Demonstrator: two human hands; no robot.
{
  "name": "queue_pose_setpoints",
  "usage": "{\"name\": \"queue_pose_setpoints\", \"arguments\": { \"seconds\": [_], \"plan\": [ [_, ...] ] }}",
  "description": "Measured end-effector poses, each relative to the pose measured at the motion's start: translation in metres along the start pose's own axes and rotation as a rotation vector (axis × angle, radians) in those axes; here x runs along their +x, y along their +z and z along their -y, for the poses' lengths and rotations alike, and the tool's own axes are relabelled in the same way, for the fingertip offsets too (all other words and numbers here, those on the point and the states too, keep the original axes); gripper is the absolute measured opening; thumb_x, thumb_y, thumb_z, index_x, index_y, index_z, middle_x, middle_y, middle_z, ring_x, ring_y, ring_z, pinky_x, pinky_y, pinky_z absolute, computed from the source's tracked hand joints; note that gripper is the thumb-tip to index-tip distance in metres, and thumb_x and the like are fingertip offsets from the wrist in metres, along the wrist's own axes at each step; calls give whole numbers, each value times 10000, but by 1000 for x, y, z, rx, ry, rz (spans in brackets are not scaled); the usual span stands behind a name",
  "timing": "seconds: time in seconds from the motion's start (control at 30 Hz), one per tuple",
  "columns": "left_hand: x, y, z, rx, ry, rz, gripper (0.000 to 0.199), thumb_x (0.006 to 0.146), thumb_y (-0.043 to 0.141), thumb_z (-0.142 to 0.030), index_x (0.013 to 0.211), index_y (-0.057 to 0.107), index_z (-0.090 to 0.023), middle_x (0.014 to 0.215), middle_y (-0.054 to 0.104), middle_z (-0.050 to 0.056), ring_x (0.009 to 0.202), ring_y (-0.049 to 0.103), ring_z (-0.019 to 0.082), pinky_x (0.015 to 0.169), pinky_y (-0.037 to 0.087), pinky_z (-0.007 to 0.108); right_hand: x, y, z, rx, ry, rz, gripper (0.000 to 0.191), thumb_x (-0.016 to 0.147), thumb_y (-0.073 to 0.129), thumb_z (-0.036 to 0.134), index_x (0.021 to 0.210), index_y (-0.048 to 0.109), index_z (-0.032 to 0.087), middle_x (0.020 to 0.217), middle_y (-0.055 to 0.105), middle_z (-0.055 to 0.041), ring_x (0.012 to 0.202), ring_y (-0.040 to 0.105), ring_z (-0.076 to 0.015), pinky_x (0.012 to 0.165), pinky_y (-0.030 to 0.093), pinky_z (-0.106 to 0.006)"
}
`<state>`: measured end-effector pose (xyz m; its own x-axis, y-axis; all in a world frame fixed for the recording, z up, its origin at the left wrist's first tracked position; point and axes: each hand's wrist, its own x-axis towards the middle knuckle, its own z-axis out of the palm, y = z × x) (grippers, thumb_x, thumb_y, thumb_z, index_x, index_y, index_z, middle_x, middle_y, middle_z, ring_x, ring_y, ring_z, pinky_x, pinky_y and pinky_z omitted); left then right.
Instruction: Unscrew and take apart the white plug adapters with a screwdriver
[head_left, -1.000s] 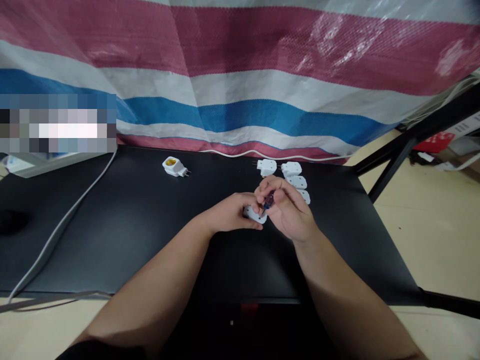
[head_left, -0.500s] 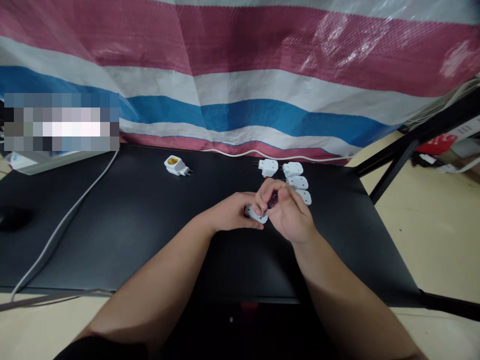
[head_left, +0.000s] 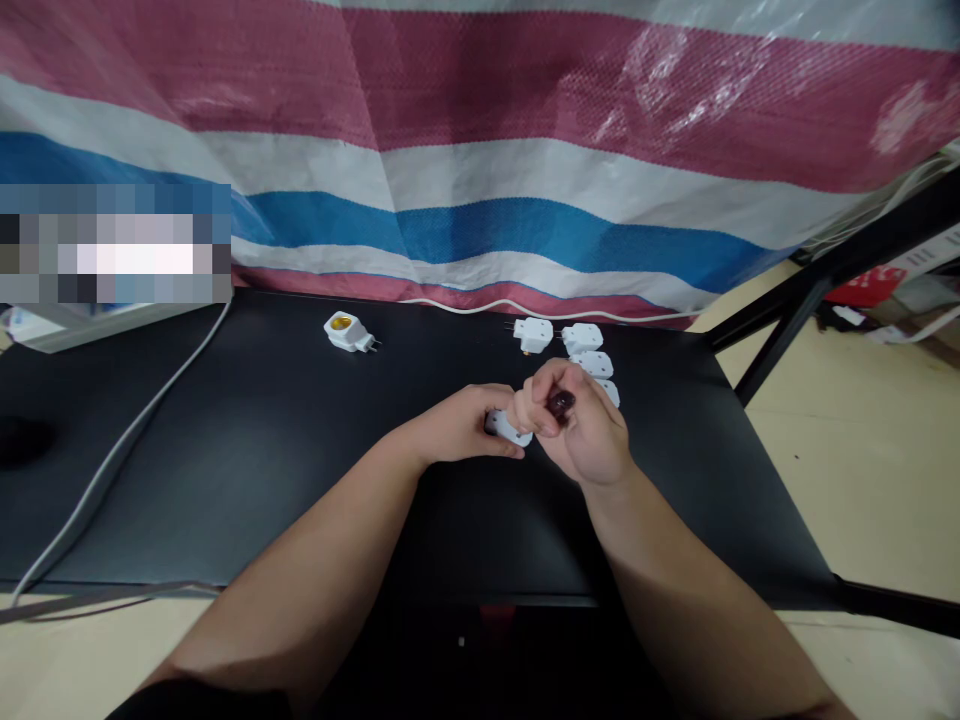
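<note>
My left hand is closed around the sides of a white plug-in lamp holder, pressing it flat against the black table. Its upper face with small holes shows between my fingers. In my right hand a screwdriver is gripped, its dark rounded handle pointing up towards me. The tip is hidden behind my fingers, over the lamp holder. Beyond my right hand lie several similar white holders, one with its prongs pointing left. Farther left, another lamp holder lies with its brass-coloured socket facing up.
The black table carries a white cable on its left side and a dark mouse-like object at the left edge. A striped plastic sheet hangs along the back. A black metal frame stands at the right.
My right hand has turned, so the screwdriver handle now points more towards me. My left hand keeps the lamp holder in place. The whole view has shifted slightly.
</note>
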<state>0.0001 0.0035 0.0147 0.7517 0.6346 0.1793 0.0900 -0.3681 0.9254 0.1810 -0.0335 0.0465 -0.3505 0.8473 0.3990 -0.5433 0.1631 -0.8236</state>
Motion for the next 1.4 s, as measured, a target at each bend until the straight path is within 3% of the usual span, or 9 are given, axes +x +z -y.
{"name": "queue_pose_setpoints", "arguments": {
  "seconds": [0.07, 0.17, 0.3, 0.47, 0.7, 1.03, 1.23, 1.4],
  "plan": [
    [0, 0, 1, 10, -10, 13, 252, 826, 905, -267, 1033, 787, -185, 1038, 731, 51, 927, 672, 199, 833, 520, 337, 0, 1, 1, 34, -13, 8, 317, 1134, 491, 532, 1040, 664, 283, 600, 399, 78, 524, 344, -130, 557, 374, -292],
    [-1, 1, 3, 12, -8, -2, 252, 817, 915, -266, 1011, 777, -183, 1001, 722, 39, 904, 665, 191, 809, 512, 324, 2, 2, 2, 19, -29, -33, 206, 1067, 655, 489, 1004, 626, 296, 705, 490, 59, 584, 423, -129, 590, 415, -292],
    [-1, 1, 4, -1, 27, -13, 230, 814, 917, -253, 962, 756, -183, 1013, 716, 37, 948, 675, 197, 858, 521, 330, 4, 1, 3, -47, 14, -104, 347, 1059, 637, 552, 893, 656, 248, 834, 566, 3, 657, 542, -147, 589, 470, -315],
    [1, -2, 0, 33, -7, 17, 237, 829, 895, -276, 1003, 763, -182, 1047, 707, 52, 925, 660, 199, 857, 513, 343, 4, 2, 9, -9, 85, -159, 395, 1082, 548, 610, 885, 595, 271, 540, 364, 90, 473, 299, -120, 511, 345, -277],
    [1, -3, -2, 51, -23, 3, 241, 826, 903, -278, 980, 746, -182, 966, 647, 25, 847, 622, 168, 772, 485, 306, 4, 5, 15, -22, 24, -289, 458, 1004, 594, 733, 891, 481, 304, 554, 278, 112, 470, 175, -115, 487, 300, -262],
    [0, -3, -1, 57, -14, 11, 227, 849, 888, -292, 989, 744, -187, 980, 643, 30, 864, 624, 170, 775, 490, 301, 2, 6, 12, -91, -37, -254, 393, 1010, 621, 660, 928, 448, 317, 607, 333, 100, 485, 260, -124, 490, 335, -279],
    [0, -3, 0, 66, -26, -15, 277, 837, 897, -287, 1033, 733, -183, 1028, 672, 38, 877, 640, 169, 794, 496, 302, 1, 6, 11, -107, -98, -346, 350, 992, 678, 585, 941, 464, 313, 635, 381, 82, 516, 296, -129, 509, 281, -270],
    [-1, -1, 1, 0, -79, -25, 408, 803, 915, -273, 1119, 670, -194, 977, 694, 5, 816, 633, 154, 743, 498, 283, 2, 6, 10, -67, -169, -388, 280, 1008, 687, 523, 975, 499, 318, 696, 437, 57, 581, 382, -143, 561, 366, -285]
  ]
}}
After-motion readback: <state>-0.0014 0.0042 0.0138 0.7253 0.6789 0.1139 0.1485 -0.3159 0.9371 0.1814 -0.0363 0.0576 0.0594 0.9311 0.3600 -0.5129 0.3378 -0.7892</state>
